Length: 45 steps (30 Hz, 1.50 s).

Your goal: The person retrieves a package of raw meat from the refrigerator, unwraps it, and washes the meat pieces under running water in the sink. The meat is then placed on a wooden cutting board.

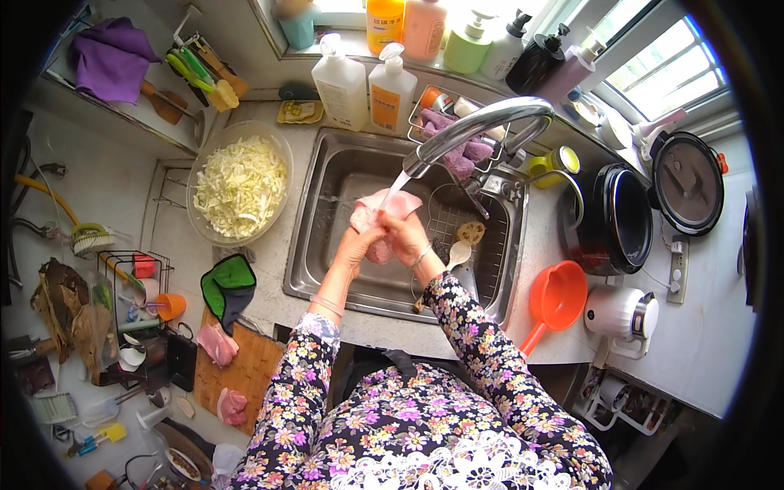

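Above the stainless steel sink (343,269), my left hand (357,246) and my right hand (407,236) come together with thumbs touching. Both grip a pale pink piece of what looks like raw meat (401,203); part of it hangs below my fingers. A stream of water from the curved chrome faucet (484,122) runs onto it. The fingers beneath the piece are hidden. To the right of my right hand, a wire rack (496,245) in the sink holds a slice-shaped scrubber (471,232) and a pale spoon (459,253).
A bowl of shredded cabbage (240,187) stands left of the sink. Raw meat (217,344) lies on a wooden cutting board (245,361). An orange ladle (556,294), white kettle (618,312) and black cooker (625,220) are on the right. Pump bottles (392,92) line the back.
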{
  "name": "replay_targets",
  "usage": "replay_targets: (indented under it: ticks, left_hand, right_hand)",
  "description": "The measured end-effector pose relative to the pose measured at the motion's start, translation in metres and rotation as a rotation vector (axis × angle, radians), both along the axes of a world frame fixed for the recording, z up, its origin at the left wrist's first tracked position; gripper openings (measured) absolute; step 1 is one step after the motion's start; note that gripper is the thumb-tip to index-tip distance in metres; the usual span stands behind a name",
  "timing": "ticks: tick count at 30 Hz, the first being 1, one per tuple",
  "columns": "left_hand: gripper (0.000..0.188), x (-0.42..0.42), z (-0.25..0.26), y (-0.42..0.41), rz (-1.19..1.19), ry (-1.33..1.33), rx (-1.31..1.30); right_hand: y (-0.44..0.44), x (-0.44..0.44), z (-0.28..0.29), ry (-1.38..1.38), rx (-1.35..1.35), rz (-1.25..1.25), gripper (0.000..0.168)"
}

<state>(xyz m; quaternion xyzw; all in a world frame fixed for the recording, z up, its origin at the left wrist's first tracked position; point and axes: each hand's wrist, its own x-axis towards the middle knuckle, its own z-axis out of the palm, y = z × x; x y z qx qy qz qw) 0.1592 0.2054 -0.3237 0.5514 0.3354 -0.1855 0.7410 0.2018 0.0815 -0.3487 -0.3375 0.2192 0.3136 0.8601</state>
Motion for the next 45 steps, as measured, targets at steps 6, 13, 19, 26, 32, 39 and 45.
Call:
replay_targets:
  ticks: [6, 13, 19, 26, 32, 39, 45]
  left_hand:
    - [0.036, -0.004, 0.017, -0.010, -0.085, -0.028, 0.128]
    - [0.046, -0.007, 0.048, -0.017, -0.146, 0.066, -0.002]
    - [0.044, 0.014, 0.042, -0.009, 0.237, 0.080, -0.349]
    - [0.035, 0.015, 0.027, -0.007, 0.088, -0.074, 0.130]
    - [0.028, 0.004, 0.024, -0.018, 0.040, 0.027, 0.111]
    - [0.032, 0.004, 0.025, -0.012, 0.171, -0.041, -0.164]
    - [0.044, 0.003, 0.029, -0.006, 0.362, -0.119, -0.434]
  right_hand:
    - [0.005, 0.010, -0.002, 0.054, -0.087, -0.091, 0.024]
    - [-0.006, 0.037, -0.031, 0.105, -0.295, -0.211, 0.025]
    - [-0.006, 0.028, -0.017, -0.181, -0.006, -0.063, 0.031]
    - [-0.013, 0.013, 0.024, -0.183, -0.213, 0.067, 0.065]
    - [-0.011, 0.027, 0.015, -0.324, -0.677, 0.231, 0.046]
    - [-0.010, 0.045, 0.007, -0.132, -0.532, 0.250, 0.048]
    - [-0.023, 0.030, 0.005, -0.162, -0.084, 0.028, 0.053]
